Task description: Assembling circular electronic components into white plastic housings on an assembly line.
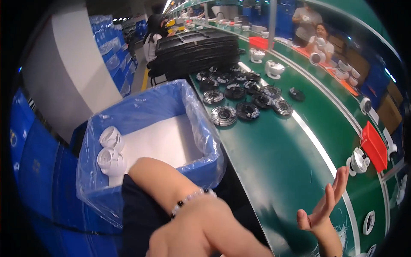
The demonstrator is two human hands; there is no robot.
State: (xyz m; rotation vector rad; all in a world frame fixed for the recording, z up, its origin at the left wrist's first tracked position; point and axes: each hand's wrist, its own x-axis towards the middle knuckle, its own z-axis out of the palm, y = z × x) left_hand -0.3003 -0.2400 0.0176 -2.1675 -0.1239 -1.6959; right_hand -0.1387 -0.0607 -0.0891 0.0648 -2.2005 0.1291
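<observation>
My left hand (205,231), with a beaded bracelet at the wrist, reaches across the lower middle, its arm bent in front of the blue bin. Its fingers run off the lower edge, so what they do is hidden. Over the green conveyor belt (265,158) my right hand (321,212) is raised, fingers stretched apart, holding nothing. Beyond its fingertips sits a white round-based assembly (358,162). In the plastic-lined blue bin (137,103) lie white ring-shaped parts (110,160), beside a white sheet (158,139) on the bottom.
Several black round parts with coiled fronts (224,115) stand on the belt farther up. Behind them is a stack of black trays (197,51). A red tray (374,145) is at the right. Co-workers (321,43) stand across the line. A white pillar (81,55) rises at the left.
</observation>
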